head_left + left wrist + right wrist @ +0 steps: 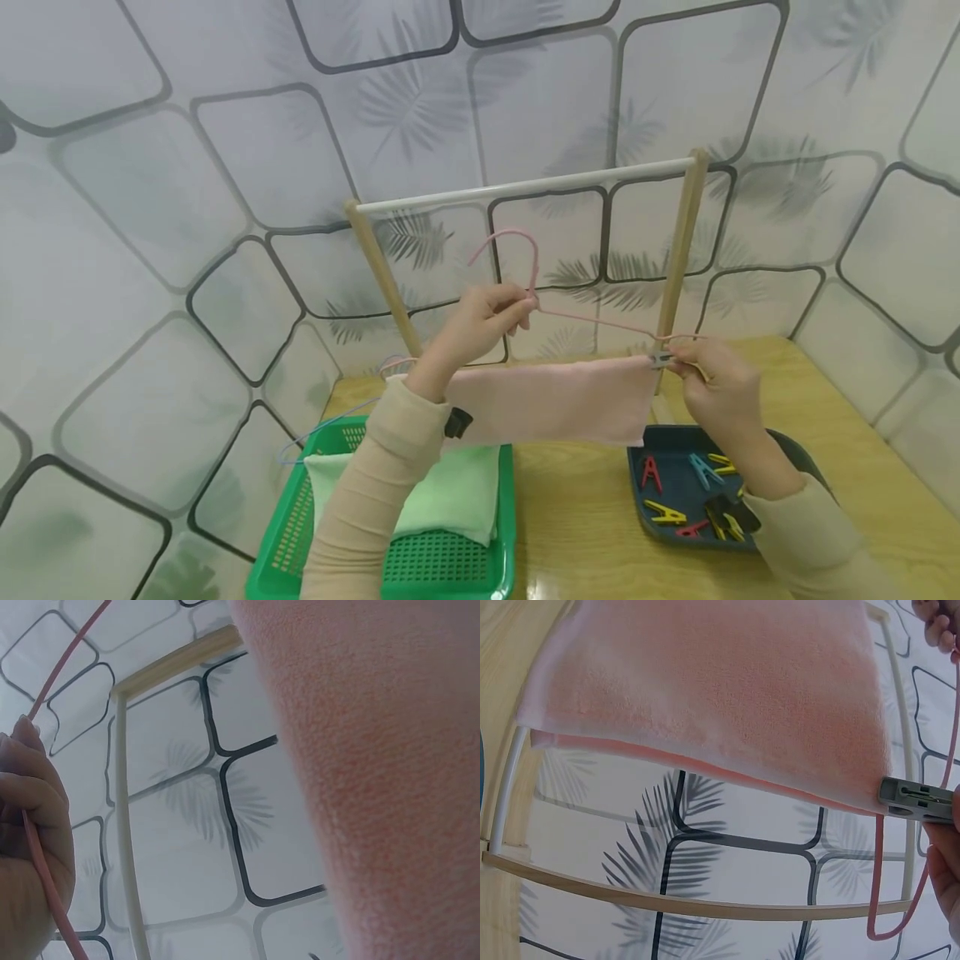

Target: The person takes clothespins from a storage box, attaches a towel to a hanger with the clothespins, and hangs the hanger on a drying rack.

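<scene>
My left hand grips the pink clothes hanger at the neck below its hook, holding it up before the rack. Folded over the hanger's lower bar hangs a pink towel. At the towel's upper right corner my right hand pinches a grey clothespin. In the right wrist view its jaws are at the towel's edge, right where the hanger's bar comes out. The left wrist view shows my fingers curled round the pink hanger wire, with the towel close to the camera.
A rack with wooden posts and a white rail stands behind. At left, a green basket holds a pale green towel; a blue hanger lies by it. A dark tray at right holds several coloured clothespins.
</scene>
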The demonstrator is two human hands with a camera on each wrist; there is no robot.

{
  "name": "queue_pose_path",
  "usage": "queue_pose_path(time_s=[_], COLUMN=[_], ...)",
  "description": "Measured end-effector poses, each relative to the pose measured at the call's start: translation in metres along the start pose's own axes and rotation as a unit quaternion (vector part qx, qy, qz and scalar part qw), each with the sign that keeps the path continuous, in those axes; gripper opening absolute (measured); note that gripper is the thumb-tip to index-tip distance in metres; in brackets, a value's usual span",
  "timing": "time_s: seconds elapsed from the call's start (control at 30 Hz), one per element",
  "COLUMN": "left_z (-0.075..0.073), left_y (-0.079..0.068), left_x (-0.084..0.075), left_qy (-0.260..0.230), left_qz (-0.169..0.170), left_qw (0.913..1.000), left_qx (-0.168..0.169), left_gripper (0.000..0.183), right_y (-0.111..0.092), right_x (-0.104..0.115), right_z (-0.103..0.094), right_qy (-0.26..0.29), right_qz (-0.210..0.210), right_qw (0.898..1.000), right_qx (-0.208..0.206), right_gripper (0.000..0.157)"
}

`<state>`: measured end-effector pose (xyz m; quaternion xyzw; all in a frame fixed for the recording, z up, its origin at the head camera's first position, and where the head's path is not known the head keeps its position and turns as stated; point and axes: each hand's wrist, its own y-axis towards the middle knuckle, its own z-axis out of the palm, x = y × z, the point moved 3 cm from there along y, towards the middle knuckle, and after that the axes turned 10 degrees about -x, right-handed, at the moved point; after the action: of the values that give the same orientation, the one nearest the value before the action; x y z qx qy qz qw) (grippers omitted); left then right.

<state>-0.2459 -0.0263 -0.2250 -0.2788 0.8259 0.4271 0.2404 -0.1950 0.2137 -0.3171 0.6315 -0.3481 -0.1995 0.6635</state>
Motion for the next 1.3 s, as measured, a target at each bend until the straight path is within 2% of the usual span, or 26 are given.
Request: queue_pose_path(time_s=[0.3,0.47,0.57,0.73,0.93,1.03,1.1,1.2,1.3], left_z=[0.001,0.001,0.001,0.002,0.002,0.003,0.002,0.001,-0.001], left_y=[-0.003,-0.004,-0.004,-0.005,-0.007,-0.007,-0.008,-0.009,-0.012], left_x=[-0.009,-0.010,-0.005,0.012,0.010,0.018,0.018,0.014,0.005], left_qy=[0.021,0.029,0.028,-0.002,-0.026,-0.030,-0.030,-0.022,-0.010], left_qz=[0.025,0.043,0.051,0.061,0.061,0.058,0.050,0.038,0.035], left_qw=[0.9992,0.9981,0.9976,0.9977,0.9974,0.9974,0.9979,0.9986,0.9985], left_qx=[-0.023,-0.033,-0.037,-0.029,-0.028,-0.028,-0.029,-0.032,-0.041], left_gripper=[0.012,0.012,0.013,0.016,0.013,0.016,0.017,0.016,0.014], right_y=[-0.003,-0.005,-0.005,-0.007,-0.010,-0.010,-0.012,-0.015,-0.018], right_x=[0.006,0.009,0.010,0.011,0.010,0.010,0.010,0.008,0.006], right_z=[0.005,0.007,0.008,0.009,0.009,0.010,0.011,0.011,0.011], right_qy=[-0.010,-0.016,-0.021,-0.033,-0.039,-0.040,-0.044,-0.047,-0.039], right_qz=[-0.022,-0.020,-0.025,-0.043,-0.052,-0.047,-0.036,-0.016,-0.007], right_qw=[0.998,0.998,0.998,0.996,0.996,0.996,0.994,0.990,0.985], right_qx=[0.052,0.062,0.063,0.065,0.061,0.069,0.089,0.131,0.165], right_gripper=[0.013,0.012,0.011,0.007,0.004,0.008,0.014,0.027,0.033])
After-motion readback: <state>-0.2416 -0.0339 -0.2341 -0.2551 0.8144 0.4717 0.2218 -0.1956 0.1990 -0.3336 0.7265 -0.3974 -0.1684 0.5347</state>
